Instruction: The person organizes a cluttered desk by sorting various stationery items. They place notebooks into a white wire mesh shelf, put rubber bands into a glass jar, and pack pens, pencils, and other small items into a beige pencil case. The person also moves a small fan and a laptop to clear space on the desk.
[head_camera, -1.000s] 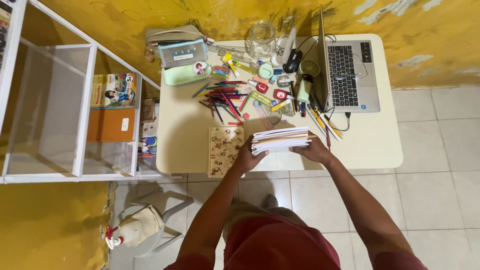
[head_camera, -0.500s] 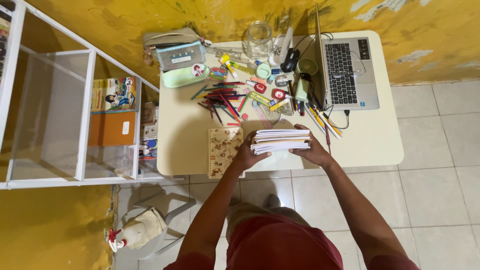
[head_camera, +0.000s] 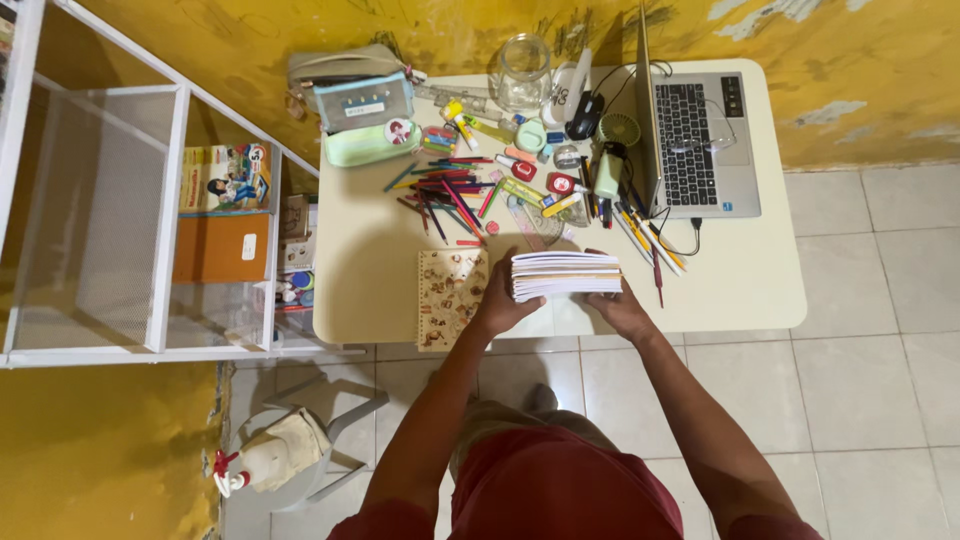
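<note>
Both hands, left hand (head_camera: 497, 305) & right hand (head_camera: 622, 308), grip closed on notebook stack (head_camera: 565, 275), squaring it on tabletop (head_camera: 370, 270); next needs a steady lift.

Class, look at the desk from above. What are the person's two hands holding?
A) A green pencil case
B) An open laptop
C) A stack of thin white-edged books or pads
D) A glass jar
C: the left hand and right hand grip the two ends of the stack of books on the cream table, beside a patterned spiral notebook.
</note>
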